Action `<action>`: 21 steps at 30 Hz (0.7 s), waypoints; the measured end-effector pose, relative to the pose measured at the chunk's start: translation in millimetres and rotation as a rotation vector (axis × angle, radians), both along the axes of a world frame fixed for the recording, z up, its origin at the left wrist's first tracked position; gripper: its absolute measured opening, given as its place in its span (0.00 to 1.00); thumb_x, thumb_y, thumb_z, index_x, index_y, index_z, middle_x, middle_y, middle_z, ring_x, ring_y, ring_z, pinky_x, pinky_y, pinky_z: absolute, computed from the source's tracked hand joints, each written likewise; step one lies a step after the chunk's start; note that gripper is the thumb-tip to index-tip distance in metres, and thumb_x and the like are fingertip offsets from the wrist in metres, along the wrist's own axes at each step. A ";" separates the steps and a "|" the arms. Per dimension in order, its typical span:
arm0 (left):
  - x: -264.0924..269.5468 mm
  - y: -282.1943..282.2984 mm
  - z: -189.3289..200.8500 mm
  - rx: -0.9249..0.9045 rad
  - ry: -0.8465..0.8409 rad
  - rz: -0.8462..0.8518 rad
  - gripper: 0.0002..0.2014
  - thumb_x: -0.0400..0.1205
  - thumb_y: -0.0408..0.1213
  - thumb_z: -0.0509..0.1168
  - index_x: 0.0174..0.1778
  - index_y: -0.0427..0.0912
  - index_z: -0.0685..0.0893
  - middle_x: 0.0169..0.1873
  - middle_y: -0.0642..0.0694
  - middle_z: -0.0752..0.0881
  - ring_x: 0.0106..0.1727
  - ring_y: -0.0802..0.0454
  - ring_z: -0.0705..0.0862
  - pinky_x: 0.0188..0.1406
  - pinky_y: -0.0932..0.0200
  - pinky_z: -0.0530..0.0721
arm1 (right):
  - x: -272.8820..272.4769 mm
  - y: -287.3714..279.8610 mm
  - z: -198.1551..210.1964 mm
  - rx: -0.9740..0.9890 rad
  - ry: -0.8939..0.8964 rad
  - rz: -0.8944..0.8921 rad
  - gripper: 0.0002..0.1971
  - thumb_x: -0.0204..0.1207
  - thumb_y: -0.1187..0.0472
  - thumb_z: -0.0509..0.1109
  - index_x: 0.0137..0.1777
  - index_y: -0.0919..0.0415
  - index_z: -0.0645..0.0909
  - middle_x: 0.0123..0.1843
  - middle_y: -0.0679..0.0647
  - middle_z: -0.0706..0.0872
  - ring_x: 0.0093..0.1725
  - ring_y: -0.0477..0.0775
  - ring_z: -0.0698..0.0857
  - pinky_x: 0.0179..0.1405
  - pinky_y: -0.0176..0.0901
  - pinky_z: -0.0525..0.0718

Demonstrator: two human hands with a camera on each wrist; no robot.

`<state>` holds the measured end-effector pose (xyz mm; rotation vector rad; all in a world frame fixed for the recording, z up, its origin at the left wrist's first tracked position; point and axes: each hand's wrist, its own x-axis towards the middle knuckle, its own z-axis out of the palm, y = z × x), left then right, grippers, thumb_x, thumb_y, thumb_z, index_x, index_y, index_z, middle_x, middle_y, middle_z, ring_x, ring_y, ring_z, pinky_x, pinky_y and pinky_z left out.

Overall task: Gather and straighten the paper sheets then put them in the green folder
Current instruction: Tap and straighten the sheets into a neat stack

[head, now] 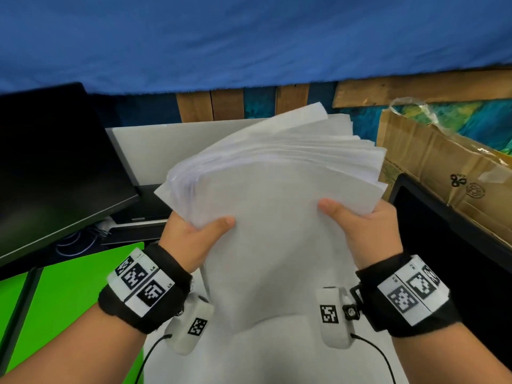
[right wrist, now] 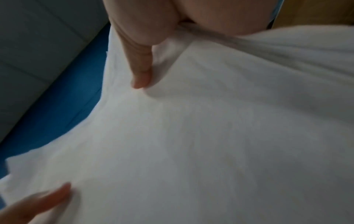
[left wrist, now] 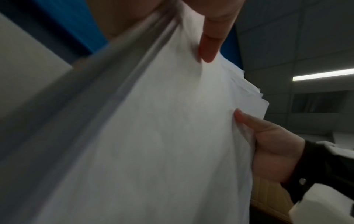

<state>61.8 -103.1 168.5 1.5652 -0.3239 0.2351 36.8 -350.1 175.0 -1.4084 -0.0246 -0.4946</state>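
Observation:
A thick stack of white paper sheets [head: 271,206] is lifted above the white table [head: 249,356], its far edges fanned out and uneven. My left hand [head: 194,231] grips the stack's left side with the thumb on top and the fingers hidden underneath. My right hand [head: 360,220] grips the right side in the same way. In the left wrist view the paper [left wrist: 162,136] fills the frame with my left thumb [left wrist: 210,42] pressed on it. The right wrist view shows the sheets [right wrist: 210,136] under my right thumb [right wrist: 141,68]. The green folder [head: 69,295] lies flat at the lower left.
A black monitor [head: 55,167] stands at the left with cables beneath it. A brown cardboard box [head: 443,173] and a dark screen [head: 443,259] are at the right. A blue cloth [head: 249,37] hangs behind, above wooden boards.

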 end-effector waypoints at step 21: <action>-4.9 4.6 14.6 -0.119 -0.187 -0.117 0.11 0.63 0.33 0.70 0.30 0.57 0.82 0.46 0.58 0.91 0.51 0.59 0.88 0.47 0.66 0.85 | 7.1 -9.0 8.2 -0.574 -0.221 -0.087 0.15 0.74 0.51 0.63 0.60 0.47 0.79 0.53 0.38 0.77 0.55 0.24 0.75 0.58 0.20 0.73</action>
